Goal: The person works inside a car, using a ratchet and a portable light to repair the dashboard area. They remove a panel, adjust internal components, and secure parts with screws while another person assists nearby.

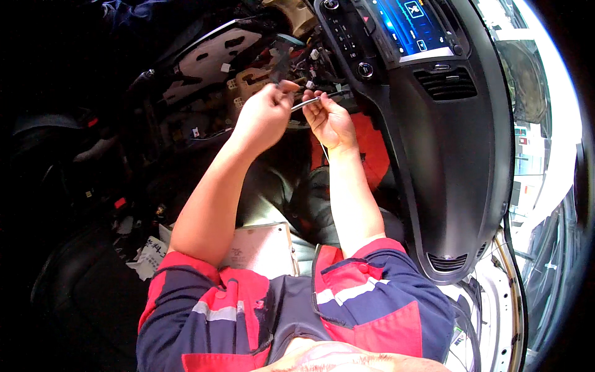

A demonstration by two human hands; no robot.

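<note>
Reaching up into the stripped-out area beneath a car dashboard [458, 155], both bare hands are working close together over the person's lap. The right hand [331, 121] is holding a slim metal rod-like tool [307, 103], perhaps a small screwdriver or pick; its grip is closing narrowly around the tool's far end, palm turned toward the camera. The left hand [263, 118] is meeting the tool's near tip, with thumb and fingertips pinching together there; whether it is squeezing the tip itself or some tiny part on it is too small to tell.

The tool's long axis is running nearly level, tilting slightly upward toward the right, so it is bridging the short gap between the two hands. Its shaft lies to the left of the right grip and to the right of the left one, with the right hand carrying it and the left only touching its end.

Just above the hands, exposed beige connector blocks [248, 84] and dark wiring are showing where trim is missing. To the right, a lit blue touchscreen [412, 25] is sitting in the centre console above an air vent [443, 84]. A pale clipboard-like pad [263, 248] is resting on the person's lap between the red-and-navy sleeves [365, 291].
</note>
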